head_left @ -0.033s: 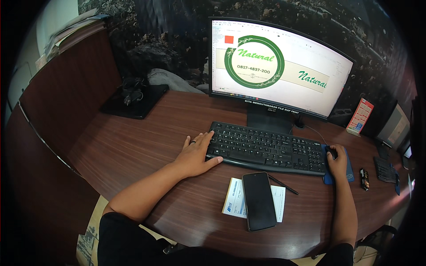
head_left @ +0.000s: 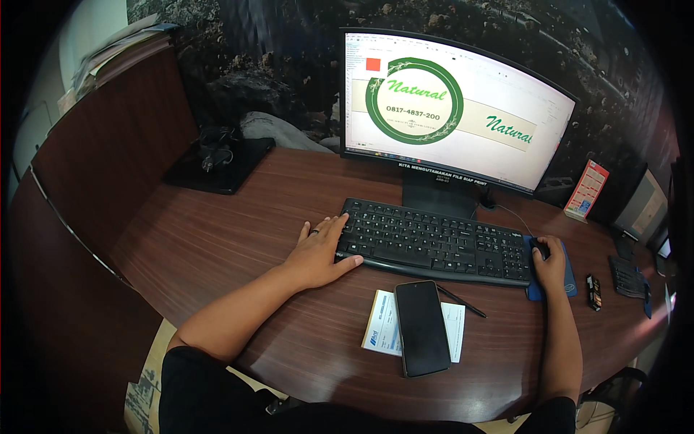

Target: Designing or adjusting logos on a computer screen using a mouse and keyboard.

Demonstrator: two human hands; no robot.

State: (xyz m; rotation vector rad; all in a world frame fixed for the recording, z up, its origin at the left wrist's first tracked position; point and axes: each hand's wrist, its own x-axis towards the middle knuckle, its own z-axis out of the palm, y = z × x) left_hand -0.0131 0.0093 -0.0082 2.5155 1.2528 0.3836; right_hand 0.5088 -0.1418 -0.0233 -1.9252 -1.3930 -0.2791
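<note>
My left hand (head_left: 318,253), a dark ring on one finger, rests at the left end of a black keyboard (head_left: 441,242). Its fingers are stretched out and the thumb lies along the keyboard's front edge. On the right, my right hand (head_left: 551,264) is curled over a black computer mouse (head_left: 538,248), which it partly hides. Under the mouse is a blue mouse pad (head_left: 568,275). Behind the keyboard stands a curved monitor (head_left: 477,101) showing a round green-bordered design, a beige band with green lettering and a small red square.
A dark smartphone (head_left: 422,329) lies on a paper pad (head_left: 382,329) in front of the keyboard, beside a black pen (head_left: 463,301). Right of the pad are a small black-and-gold object (head_left: 593,292), a desk calendar (head_left: 587,189) and another keyboard (head_left: 626,276). A black flat base (head_left: 238,166) holds cables at left.
</note>
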